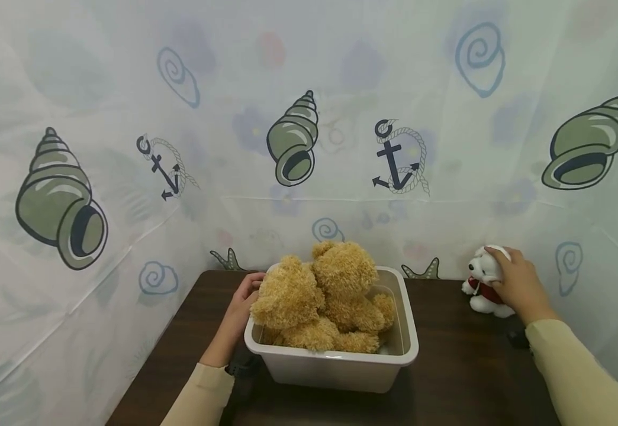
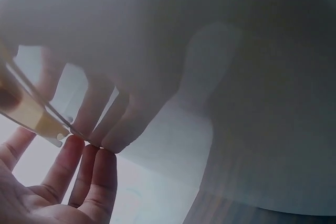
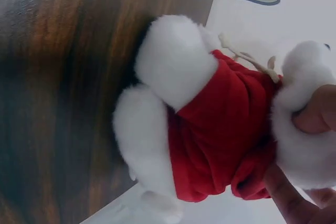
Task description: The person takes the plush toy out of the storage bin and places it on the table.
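Observation:
At the table's right back, my right hand (image 1: 522,287) grips a white plush dog (image 1: 483,269) in a red outfit from behind its head. In the right wrist view, the thumb presses into the white fur of the plush dog (image 3: 226,124), whose feet meet the tabletop. My left hand (image 1: 244,305) is against the left outer side of a white plastic bin (image 1: 335,370). Its nearly straight fingers touch the shiny bin wall (image 2: 273,145) in the left wrist view, where they are mirrored. Two curly tan teddy bears (image 1: 287,293) sit in the bin, their heads above its rim.
The dark brown wooden table (image 1: 447,355) carries the bin and the plush dog. White fabric (image 1: 224,142) printed with shells, anchors and starfish hangs along the back and both sides of the table.

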The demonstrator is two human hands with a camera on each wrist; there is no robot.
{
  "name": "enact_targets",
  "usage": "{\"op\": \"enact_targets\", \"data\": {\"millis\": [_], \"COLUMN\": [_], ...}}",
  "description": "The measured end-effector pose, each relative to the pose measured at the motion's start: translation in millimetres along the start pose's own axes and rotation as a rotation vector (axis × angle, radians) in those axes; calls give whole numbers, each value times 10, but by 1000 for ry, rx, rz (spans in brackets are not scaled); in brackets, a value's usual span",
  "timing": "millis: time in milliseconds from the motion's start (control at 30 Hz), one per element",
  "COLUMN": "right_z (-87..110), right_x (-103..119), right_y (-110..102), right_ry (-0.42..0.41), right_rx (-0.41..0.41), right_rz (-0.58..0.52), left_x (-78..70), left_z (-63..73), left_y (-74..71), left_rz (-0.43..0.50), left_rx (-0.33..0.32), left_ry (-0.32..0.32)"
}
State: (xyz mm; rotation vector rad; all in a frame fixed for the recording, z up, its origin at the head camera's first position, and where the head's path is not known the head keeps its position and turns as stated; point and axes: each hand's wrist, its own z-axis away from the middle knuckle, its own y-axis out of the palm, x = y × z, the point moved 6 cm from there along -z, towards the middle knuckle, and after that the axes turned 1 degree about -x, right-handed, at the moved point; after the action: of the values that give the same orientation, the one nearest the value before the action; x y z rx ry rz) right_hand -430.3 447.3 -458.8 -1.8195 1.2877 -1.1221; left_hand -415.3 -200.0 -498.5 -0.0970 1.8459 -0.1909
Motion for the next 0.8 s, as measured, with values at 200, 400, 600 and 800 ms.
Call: {"op": "enact_targets", "data": {"millis": [200, 400, 600, 800], "right_z": [-64, -43, -31, -18], "right_x": [65, 13, 5, -5], "right_y": [-19, 28, 34, 47], "right_ry": [32, 70, 74, 50], "right_rx": [-1, 10, 33, -8], "right_rz": [8, 16, 21, 2], "left_x": [-34, -11, 5, 11], "left_z": [-1, 10, 11, 14], "left_y": [-1, 13, 16, -1], "left_rz": [-9, -16, 7, 16], "left_rx": [-8, -7, 3, -8], "left_ry": [0, -21, -23, -22]}}
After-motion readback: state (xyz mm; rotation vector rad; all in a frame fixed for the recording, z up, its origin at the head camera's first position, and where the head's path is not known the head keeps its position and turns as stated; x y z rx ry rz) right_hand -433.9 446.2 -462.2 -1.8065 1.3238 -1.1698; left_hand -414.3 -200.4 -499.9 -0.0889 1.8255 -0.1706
